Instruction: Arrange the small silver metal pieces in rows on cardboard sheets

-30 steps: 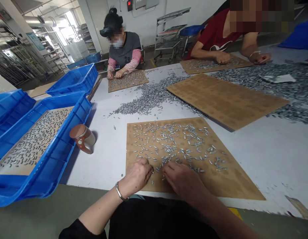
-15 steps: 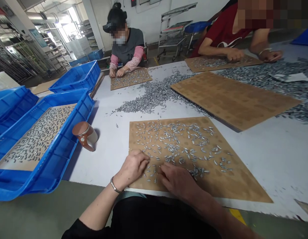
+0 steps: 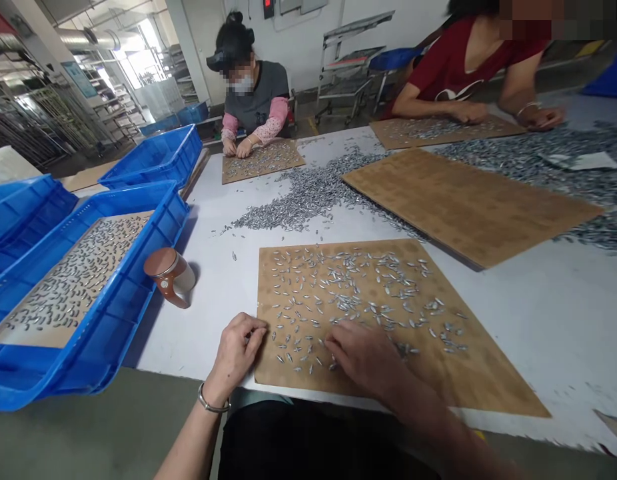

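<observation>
A brown board (image 3: 438,360) lies at the table's front edge, with many small silvery pieces (image 3: 346,303) scattered over it. At the board's left edge is my left hand (image 3: 238,347), its fingers curled and pinched together; anything between them is too small to make out. My right hand (image 3: 363,353) rests low over the middle of the board, thumb and fingers drawn together among the pieces. What its fingertips may hold is hidden.
A brown mug (image 3: 169,273) stands left of the board, beside a blue crate (image 3: 153,293) holding a filled board. Bare brown boards (image 3: 468,207) lie behind to the right, near a heap of pieces (image 3: 308,193). Two people (image 3: 258,87) work across the table.
My left hand has moved left, from over the pieces to the board's left edge. My right hand has shifted slightly right. More pieces show at the board's lower left.
</observation>
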`<state>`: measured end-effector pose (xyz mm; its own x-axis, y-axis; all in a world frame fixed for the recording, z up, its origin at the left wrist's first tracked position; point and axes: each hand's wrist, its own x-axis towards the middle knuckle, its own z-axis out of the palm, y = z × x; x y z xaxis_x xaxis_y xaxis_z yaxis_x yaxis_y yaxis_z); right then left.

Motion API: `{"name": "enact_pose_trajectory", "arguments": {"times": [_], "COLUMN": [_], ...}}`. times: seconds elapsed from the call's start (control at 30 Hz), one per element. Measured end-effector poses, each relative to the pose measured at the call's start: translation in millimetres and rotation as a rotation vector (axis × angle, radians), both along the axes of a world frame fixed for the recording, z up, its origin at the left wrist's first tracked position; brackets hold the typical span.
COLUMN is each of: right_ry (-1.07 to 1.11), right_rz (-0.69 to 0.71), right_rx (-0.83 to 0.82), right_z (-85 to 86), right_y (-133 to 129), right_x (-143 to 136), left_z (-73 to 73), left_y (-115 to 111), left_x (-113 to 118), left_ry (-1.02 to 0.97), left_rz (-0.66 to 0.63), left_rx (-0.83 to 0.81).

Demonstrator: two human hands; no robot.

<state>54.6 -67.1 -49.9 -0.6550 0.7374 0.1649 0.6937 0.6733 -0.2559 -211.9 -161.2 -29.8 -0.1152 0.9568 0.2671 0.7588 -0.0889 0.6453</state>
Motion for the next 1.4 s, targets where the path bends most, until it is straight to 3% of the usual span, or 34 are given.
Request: {"name": "enact_pose_trajectory", "arguments": {"times": [0.27, 0.47, 0.63, 0.83, 1.13, 1.4], "right_ry": [-0.223, -0.125, -0.171, -0.201, -0.029, -0.098], "right_rz": [-0.001, 0.015, 0.149, 0.294, 0.072, 0.102], "right_rx": [0.002, 0.054, 0.098, 0.057, 0.062, 0.070], "right_z": [-13.1, -0.3, 13.6, 12.5, 7.1, 3.3], "right_y": [-3.7, 7.2, 11.3, 13.5, 35.6, 28.6], "right_x": [-25.5, -36.1, -50.8, -50.0, 0.0, -20.0], "left_z": [-4.7, -7.2, -4.5, -5.6, 1.2, 4.6], "left_y": [-2.8, -1.4, 1.0, 1.5, 12.7, 46.5], "left_x": [6.9, 9.6, 14.0, 14.1, 11.4, 38.1], "left_ry": [-0.016, -0.024, -0.011, -0.028, -0.020, 0.111], "left_rz": [-0.002, 0.003, -0.013, -0.023, -0.036, -0.147], "left_rx": [-0.017, -0.024, 0.011, 0.026, 0.026, -0.072]}}
